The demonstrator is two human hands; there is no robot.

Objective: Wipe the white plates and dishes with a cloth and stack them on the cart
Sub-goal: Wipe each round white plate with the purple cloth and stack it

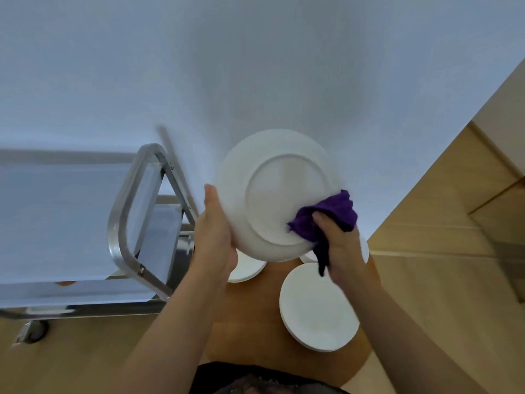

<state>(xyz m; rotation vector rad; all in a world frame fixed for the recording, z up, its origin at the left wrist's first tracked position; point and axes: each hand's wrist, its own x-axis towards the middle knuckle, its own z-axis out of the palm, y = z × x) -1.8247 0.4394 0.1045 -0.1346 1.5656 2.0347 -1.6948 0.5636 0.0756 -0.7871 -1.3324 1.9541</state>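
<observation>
Holding a large round white ceramic plate (279, 194) tilted with its underside toward you, your left hand (216, 231) grips its left rim, thumb up along the edge, the other fingers hidden behind it. Your right hand (342, 245) has its fingers curled round a crumpled purple cloth (329, 217), pressing it onto the plate's lower right. Beneath, more white plates (319, 308) rest on a round wooden table (250, 317). The steel cart (125, 211) stands just left of the table.

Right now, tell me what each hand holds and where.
Left hand holds the plate by its left rim. Right hand grips the cloth, bunched against the plate's lower right underside.
</observation>
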